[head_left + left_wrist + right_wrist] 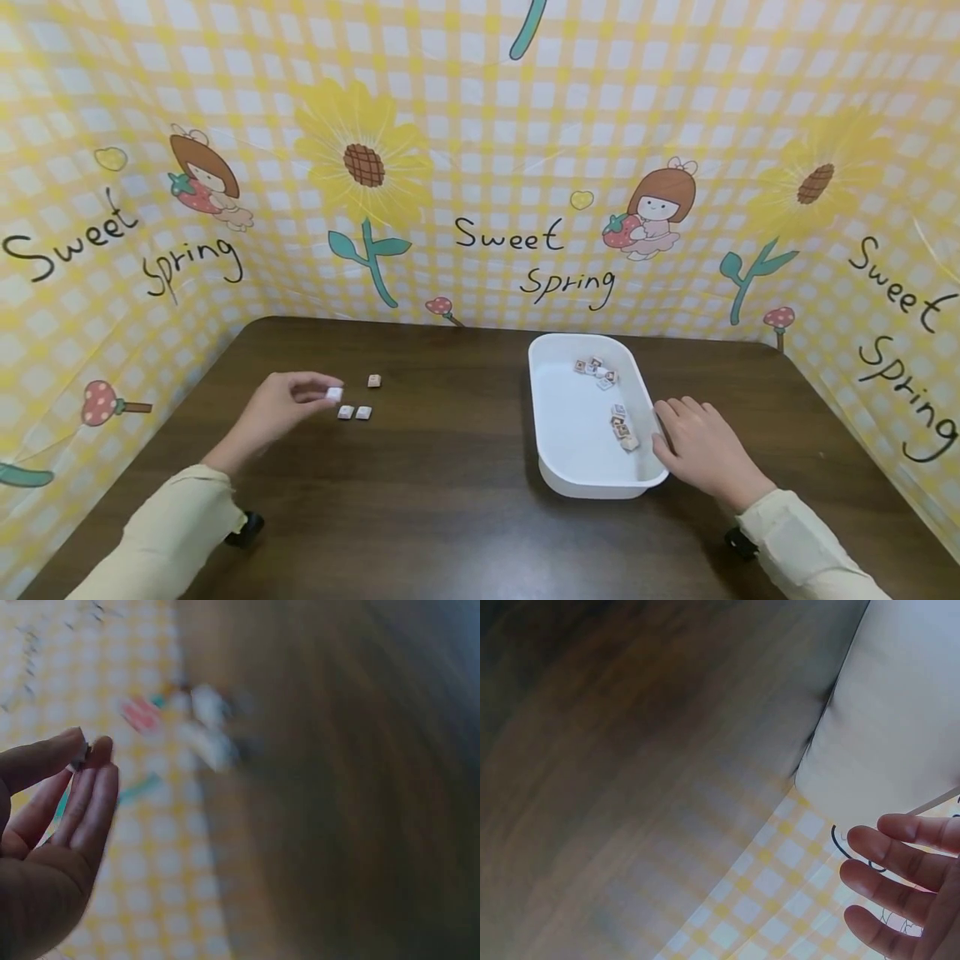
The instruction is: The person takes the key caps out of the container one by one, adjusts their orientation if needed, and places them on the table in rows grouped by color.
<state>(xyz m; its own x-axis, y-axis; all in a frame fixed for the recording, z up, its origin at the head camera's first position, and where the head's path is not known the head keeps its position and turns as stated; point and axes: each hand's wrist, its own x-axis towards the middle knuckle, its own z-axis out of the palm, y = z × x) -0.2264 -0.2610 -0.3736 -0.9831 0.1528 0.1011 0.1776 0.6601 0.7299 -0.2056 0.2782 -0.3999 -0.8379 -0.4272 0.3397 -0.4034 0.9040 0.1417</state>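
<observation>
Between thumb and fingertips, my left hand (281,410) pinches a small white keycap (334,393) just above the table. The left wrist view shows the same keycap (78,759) only in part, behind the thumb. Two white keycaps, a left one (345,412) and a right one (363,412), lie side by side below that hand. A keycap with a brown-orange mark (374,381) lies a little farther back. My right hand (701,446) is at the right rim of a white plastic tub (553,471), fingers relaxed and slightly spread along its outer side.
Inside the tub, several printed keycaps sit in a back cluster (597,372) and a front cluster (622,429). The dark wooden table (450,450) meets a yellow checked cloth (495,167) at its back and sides.
</observation>
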